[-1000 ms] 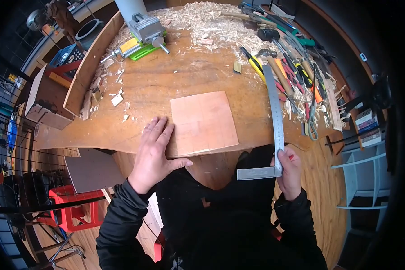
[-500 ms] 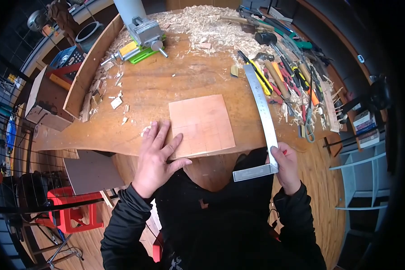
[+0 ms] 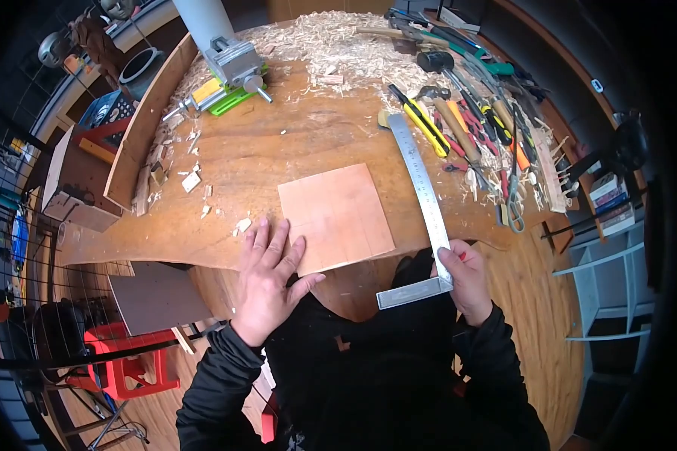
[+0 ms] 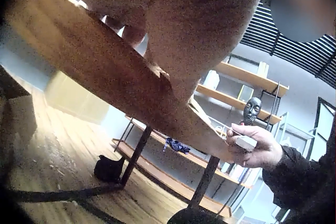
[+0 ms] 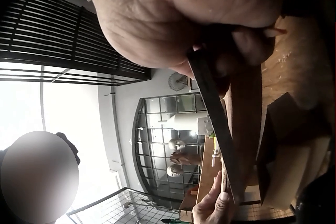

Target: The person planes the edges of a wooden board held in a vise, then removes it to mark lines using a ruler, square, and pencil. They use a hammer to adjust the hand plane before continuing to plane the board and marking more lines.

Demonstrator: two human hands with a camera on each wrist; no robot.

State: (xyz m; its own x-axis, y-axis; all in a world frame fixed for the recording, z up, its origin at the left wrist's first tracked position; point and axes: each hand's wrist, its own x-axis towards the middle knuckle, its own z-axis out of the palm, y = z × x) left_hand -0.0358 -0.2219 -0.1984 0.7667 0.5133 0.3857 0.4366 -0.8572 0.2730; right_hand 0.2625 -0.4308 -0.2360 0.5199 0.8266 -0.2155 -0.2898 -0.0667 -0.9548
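A thin, square, reddish wooden board (image 3: pixel 337 214) with faint lines on it lies at the front edge of the workbench. My left hand (image 3: pixel 267 293) rests at its left side, fingers spread, with the index fingertip on the board's left edge and the thumb near the front edge. My right hand (image 3: pixel 470 284) grips a metal try square (image 3: pixel 420 184) at its corner, to the right of the board. The graduated blade points away over the bench, and the stock (image 3: pixel 410 292) points left, in front of the bench edge. Something small and red shows among the right fingers.
A vise (image 3: pixel 237 64) on a green base stands at the back left. Wood shavings (image 3: pixel 331 45) cover the far side of the bench. Several hand tools lie at the right, among them a yellow cutter (image 3: pixel 426 129) near the blade's tip. A wooden side board (image 3: pixel 147 124) borders the left.
My right hand has moved left with the try square, its blade swinging leftward towards the board. My left index finger has shifted onto the board's edge.
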